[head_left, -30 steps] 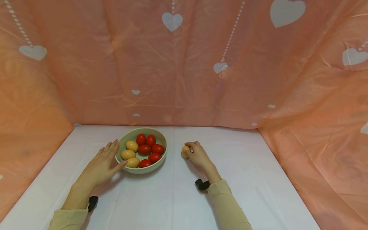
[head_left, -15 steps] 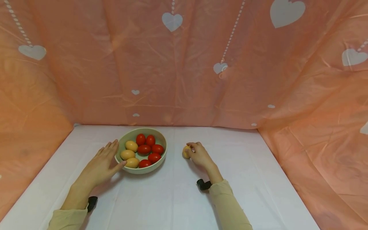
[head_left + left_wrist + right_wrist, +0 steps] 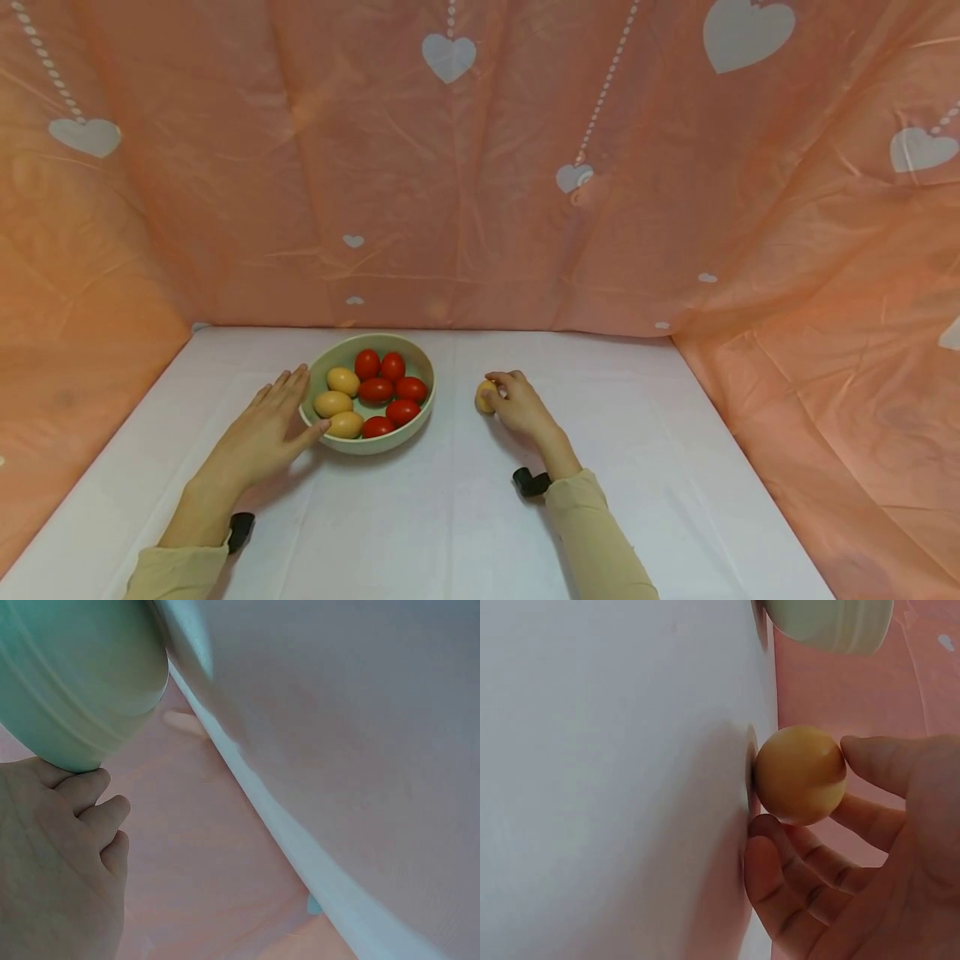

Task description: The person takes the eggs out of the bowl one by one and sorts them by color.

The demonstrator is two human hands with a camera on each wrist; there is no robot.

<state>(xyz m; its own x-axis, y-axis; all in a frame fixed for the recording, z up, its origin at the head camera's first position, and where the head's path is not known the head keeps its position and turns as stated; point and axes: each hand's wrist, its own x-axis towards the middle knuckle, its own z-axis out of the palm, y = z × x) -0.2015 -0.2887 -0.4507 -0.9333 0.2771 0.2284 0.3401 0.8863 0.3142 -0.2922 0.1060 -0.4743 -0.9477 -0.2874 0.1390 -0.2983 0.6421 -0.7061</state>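
Note:
In the head view, a pale green bowl (image 3: 375, 446) holds several red eggs (image 3: 377, 390) and 3 yellow eggs (image 3: 333, 404). My left hand (image 3: 258, 437) rests against the bowl's left side, fingers straight and thumb reaching to its front rim. The left wrist view has its fingertips at the bowl's wall (image 3: 82, 697). To the right of the bowl, my right hand (image 3: 522, 410) pinches another yellow egg (image 3: 799, 776) between thumb and fingers, low at the table. Its other fingers are curled beneath, near the white surface.
A white cloth (image 3: 390, 525) covers the table. Peach curtains (image 3: 487, 208) with pale hearts stand at the back and both sides. Black wrist cameras (image 3: 531, 483) sit by the cuffs of both sleeves.
My right hand and the yellow egg have shifted slightly to the right since the first frame, then stayed there. The left hand and bowl look unmoved.

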